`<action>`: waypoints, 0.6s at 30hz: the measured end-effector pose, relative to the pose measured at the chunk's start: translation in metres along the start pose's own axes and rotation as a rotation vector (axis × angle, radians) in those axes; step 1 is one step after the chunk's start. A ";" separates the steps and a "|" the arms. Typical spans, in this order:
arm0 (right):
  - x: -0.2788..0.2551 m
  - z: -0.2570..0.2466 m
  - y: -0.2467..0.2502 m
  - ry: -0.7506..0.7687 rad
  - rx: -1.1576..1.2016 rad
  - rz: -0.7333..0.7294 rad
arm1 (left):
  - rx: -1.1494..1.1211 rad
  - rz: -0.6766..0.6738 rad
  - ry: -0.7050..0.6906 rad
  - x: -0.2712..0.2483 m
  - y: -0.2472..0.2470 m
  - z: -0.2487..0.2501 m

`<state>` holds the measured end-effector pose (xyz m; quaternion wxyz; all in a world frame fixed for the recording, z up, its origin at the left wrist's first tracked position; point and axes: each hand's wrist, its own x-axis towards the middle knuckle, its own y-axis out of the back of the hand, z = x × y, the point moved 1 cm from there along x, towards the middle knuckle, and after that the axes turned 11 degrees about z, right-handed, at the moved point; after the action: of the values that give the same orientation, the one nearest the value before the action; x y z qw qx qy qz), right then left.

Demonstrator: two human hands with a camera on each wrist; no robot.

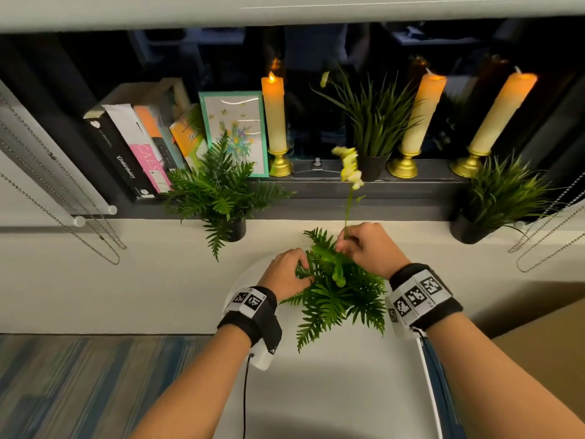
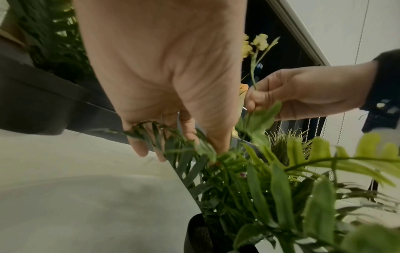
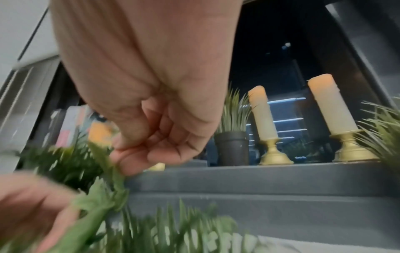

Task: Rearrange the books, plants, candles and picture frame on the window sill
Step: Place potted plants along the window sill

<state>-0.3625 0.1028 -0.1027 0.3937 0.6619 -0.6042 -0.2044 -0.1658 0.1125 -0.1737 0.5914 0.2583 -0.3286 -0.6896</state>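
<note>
A fern in a black pot (image 1: 335,299) (image 2: 259,188) stands on a white round table (image 1: 316,391) in front of the sill. My right hand (image 1: 345,242) (image 3: 123,164) pinches the stem of a yellow flower sprig (image 1: 349,166) (image 2: 253,68) just above the fronds. My left hand (image 1: 300,267) (image 2: 188,150) reaches into the fern's left side, fingers and thumb curled round fronds. On the sill stand books (image 1: 133,147), a teal picture frame (image 1: 235,128), three lit candles (image 1: 273,115) (image 1: 422,115) (image 1: 500,112) and a grass plant (image 1: 376,122).
A second fern (image 1: 218,191) sits on the lower ledge in front of the frame. Another grass plant (image 1: 503,198) stands at the ledge's right end. Blind chains hang at the left (image 1: 63,217) and right (image 1: 544,229). A brown surface (image 1: 538,343) lies right of the table.
</note>
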 end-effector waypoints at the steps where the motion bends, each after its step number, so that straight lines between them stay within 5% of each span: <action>1: -0.002 0.003 -0.006 -0.004 -0.025 -0.048 | 0.021 -0.011 0.017 0.001 0.000 0.001; 12: -0.007 0.004 -0.020 0.007 -0.093 -0.083 | 0.119 0.010 0.075 0.014 -0.006 -0.001; 18: -0.009 0.010 -0.040 -0.049 -0.158 -0.236 | 0.117 0.023 0.088 0.017 -0.010 0.001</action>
<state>-0.3464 0.1069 -0.1411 0.4030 0.6901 -0.5136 -0.3123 -0.1759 0.0965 -0.1803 0.5972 0.3188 -0.3451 -0.6501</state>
